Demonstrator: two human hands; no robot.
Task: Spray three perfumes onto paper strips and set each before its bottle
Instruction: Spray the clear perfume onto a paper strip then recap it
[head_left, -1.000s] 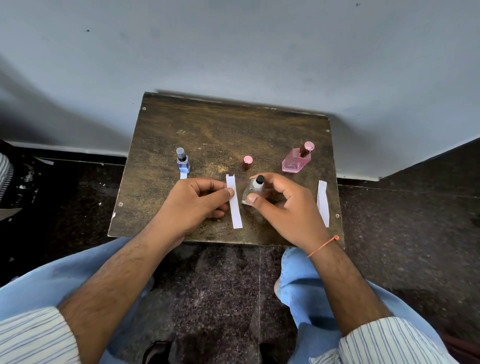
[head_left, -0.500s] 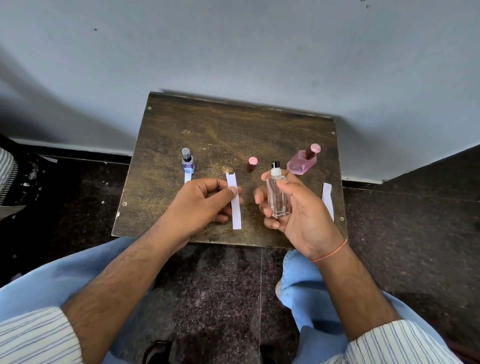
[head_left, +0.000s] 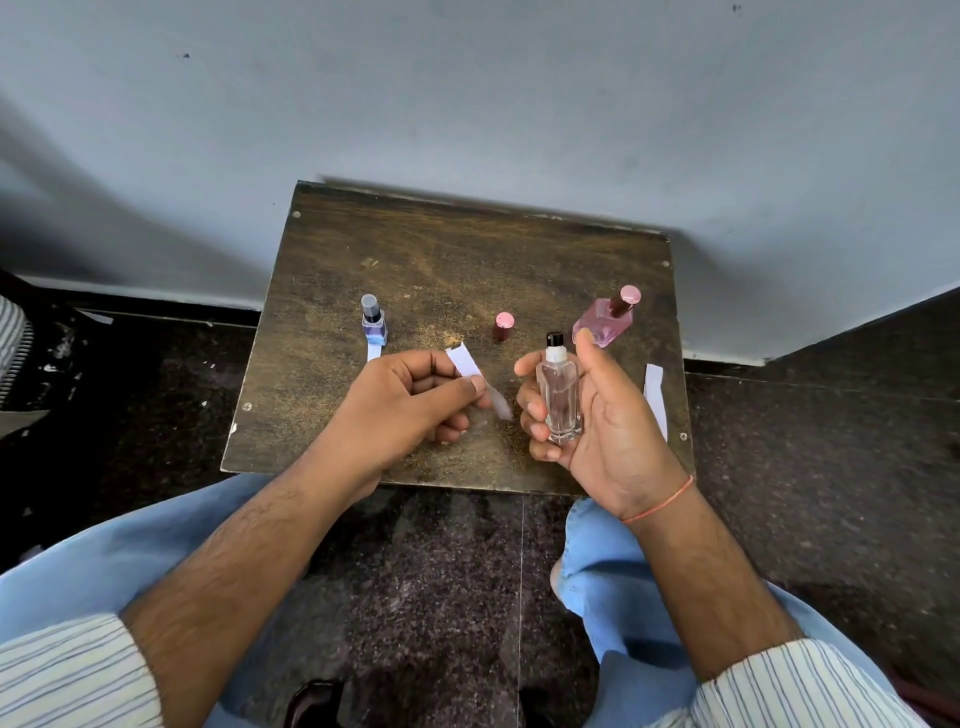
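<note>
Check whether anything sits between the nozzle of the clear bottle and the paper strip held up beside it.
Nothing visible does. The right hand holds the clear bottle upright, the left hand pinches the paper strip just to its left, and only open air over the table lies between them. The pink cap stands farther back, out of the way.

A clear bottle (head_left: 560, 400) w/ black nozzle was held upright in the right hand (head_left: 597, 426), above the small wooden table (head_left: 441, 260). A paper strip (head_left: 475, 382), tilted and blurred at its lower end, was pinched in the left hand (head_left: 410, 410). A blue bottle (head_left: 374, 322) was stood on the left w/ a strip (head_left: 374, 351) before it. A pink bottle (head_left: 605, 319) was seen at right, a pink cap (head_left: 503, 326) in the middle, another strip (head_left: 655, 397) near the right edge.
</note>
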